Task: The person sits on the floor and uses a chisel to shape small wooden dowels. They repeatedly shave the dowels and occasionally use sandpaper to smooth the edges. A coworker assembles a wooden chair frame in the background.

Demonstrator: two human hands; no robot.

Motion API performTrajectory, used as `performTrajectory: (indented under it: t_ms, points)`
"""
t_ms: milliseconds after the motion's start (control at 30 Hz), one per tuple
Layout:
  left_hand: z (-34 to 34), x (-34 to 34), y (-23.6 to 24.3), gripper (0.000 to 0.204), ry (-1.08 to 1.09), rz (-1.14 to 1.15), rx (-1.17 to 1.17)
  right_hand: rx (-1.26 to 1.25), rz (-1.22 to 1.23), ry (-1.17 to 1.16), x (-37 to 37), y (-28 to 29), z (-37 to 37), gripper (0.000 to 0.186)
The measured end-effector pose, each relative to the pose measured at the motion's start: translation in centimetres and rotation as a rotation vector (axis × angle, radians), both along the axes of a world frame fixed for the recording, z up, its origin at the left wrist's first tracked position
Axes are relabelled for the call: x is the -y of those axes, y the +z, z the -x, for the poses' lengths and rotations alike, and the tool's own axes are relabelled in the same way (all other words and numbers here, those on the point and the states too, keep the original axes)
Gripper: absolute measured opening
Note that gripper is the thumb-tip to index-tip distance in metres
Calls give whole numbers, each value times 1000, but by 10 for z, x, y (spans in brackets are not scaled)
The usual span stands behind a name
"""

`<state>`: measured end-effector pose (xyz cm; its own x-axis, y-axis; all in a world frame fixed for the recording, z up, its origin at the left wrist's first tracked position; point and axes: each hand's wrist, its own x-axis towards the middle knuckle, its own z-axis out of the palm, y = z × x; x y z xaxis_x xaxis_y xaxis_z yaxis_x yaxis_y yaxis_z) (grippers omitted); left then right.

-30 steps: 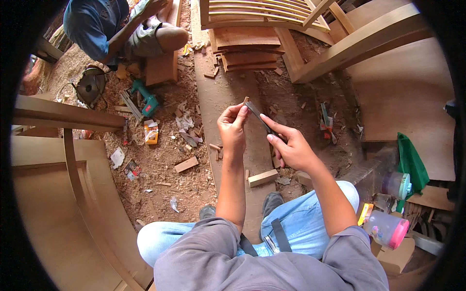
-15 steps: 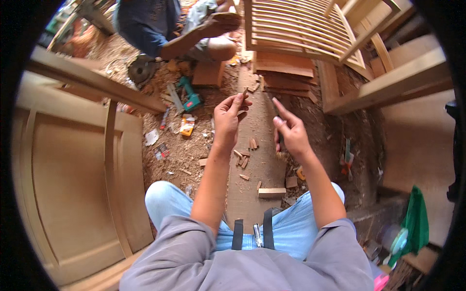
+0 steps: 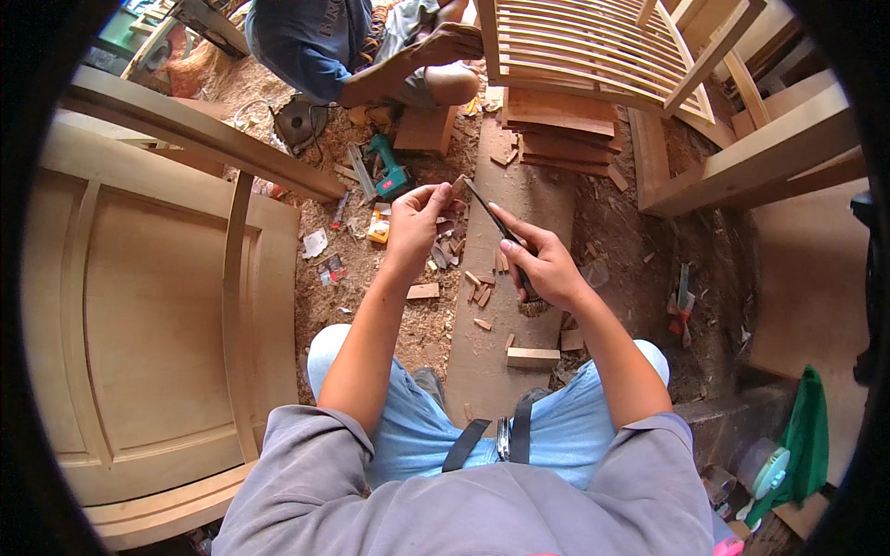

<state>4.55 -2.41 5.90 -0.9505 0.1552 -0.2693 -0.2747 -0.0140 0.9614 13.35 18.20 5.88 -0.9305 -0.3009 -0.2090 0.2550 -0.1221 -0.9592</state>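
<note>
My left hand (image 3: 415, 224) is raised over the plank and pinches a small sliver of wood (image 3: 459, 186) between thumb and fingers. In my right hand (image 3: 545, 265) is a dark chisel (image 3: 484, 202) with a frayed butt end (image 3: 533, 307). Its narrow tip points up and left and meets the sliver, or lies very close to it. Below both hands, several small wood pieces (image 3: 480, 289) lie on the long plank (image 3: 482, 357) between my knees. A squared wood block (image 3: 533, 358) rests nearer to me.
A panelled wooden door (image 3: 158, 315) stands at left. Beyond my hands are a green power tool (image 3: 386, 167), a circular saw (image 3: 298, 122) and stacked boards (image 3: 561, 116). Another person (image 3: 306, 46) sits at the far side beside a slatted frame (image 3: 593, 46). Shavings cover the floor.
My hands have come closer together, and the chisel tip has swung left to the wood sliver. The view has shifted slightly; the other person's arm has moved a little.
</note>
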Motion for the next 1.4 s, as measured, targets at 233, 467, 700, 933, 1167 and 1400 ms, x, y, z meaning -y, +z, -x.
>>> performTrajectory:
  t_ms: [233, 467, 700, 933, 1167, 1400]
  points:
    - [-3, -9, -7, 21, -88, -14, -4, 66, -36, -13, 1, 6, -7, 53]
    - [1, -20, -20, 25, -134, -29, -5, 132, -51, -63, -4, -3, -2, 53]
    - [8, -25, -31, 23, -71, -33, 66, 145, -78, -40, -15, -4, 3, 52]
    - [12, -32, -37, 23, -79, -85, 49, 168, -127, -29, -24, -6, 5, 52]
    - [10, -41, -35, 24, -59, -90, 43, 201, -146, -53, -26, -1, 5, 52]
    - [10, -44, -39, 25, -72, -77, 20, 199, -168, -37, -31, -3, 5, 52]
